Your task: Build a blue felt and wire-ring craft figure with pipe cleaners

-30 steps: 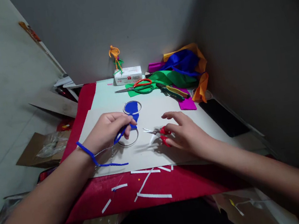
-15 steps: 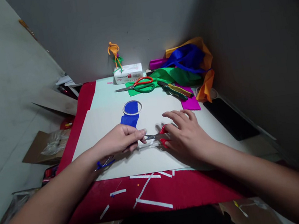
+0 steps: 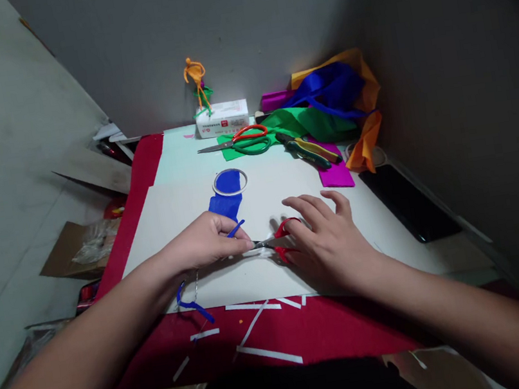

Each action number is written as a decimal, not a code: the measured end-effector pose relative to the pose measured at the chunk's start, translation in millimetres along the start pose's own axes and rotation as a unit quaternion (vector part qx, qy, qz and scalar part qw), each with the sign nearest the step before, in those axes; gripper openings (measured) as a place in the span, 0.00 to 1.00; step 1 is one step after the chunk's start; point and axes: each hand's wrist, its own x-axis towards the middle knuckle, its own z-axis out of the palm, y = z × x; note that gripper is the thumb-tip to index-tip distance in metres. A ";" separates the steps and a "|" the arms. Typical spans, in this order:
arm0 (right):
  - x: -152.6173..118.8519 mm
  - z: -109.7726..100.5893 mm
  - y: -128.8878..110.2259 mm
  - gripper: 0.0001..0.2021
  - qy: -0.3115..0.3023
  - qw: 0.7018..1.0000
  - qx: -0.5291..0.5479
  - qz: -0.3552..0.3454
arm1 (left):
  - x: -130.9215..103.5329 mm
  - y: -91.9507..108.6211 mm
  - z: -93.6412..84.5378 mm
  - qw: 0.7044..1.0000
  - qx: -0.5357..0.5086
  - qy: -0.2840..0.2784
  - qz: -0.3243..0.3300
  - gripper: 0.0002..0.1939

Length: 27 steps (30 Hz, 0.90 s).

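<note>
My right hand point(image 3: 331, 236) has its fingers in the red handles of small scissors point(image 3: 284, 254); the blades are spread and point left. My left hand point(image 3: 207, 238) is closed in a pinch at the blade tips, holding a thin wire piece wrapped in blue paper point(image 3: 236, 228). One blue end sticks up above the fingers, and another blue-wrapped end point(image 3: 192, 305) with bare wire dangles below the wrist. What lies between thumb and finger is hidden. Just beyond, a blue crepe paper strip point(image 3: 226, 206) lies partly under a tape ring point(image 3: 214, 190).
Behind stand orange wire figure point(image 3: 195, 74) and white box point(image 3: 228, 118). Large scissors point(image 3: 250, 132), pliers point(image 3: 309, 151), green paper point(image 3: 297, 122) and a black phone point(image 3: 407, 202) lie farther right. White strips point(image 3: 270, 354) lie on the red cloth point(image 3: 348, 331) in front.
The blue end now shows above my left fingers, and the dangling blue end hangs lower. The scissors stay at the left fingertips. The view has shifted slightly.
</note>
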 end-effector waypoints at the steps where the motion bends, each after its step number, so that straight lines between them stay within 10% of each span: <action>1: 0.0 -0.7 -0.4 0.12 0.002 1.000 0.005 0.004 | -1.1 1.1 -0.1 1.000 0.003 -0.001 0.002 0.11; 14: -2.5 -4.8 3.7 0.09 0.037 0.999 0.024 -0.009 | -13.9 10.1 2.4 0.999 -0.028 -0.042 0.009 0.07; 20: -2.1 2.3 41.4 0.10 0.041 0.997 -0.046 0.051 | -16.0 12.2 -5.0 0.998 -0.061 -0.030 -0.005 0.08; 27: -2.7 7.2 80.7 0.11 -0.083 0.987 -0.075 0.117 | -15.3 10.4 -3.1 0.991 -0.107 -0.074 -0.012 0.09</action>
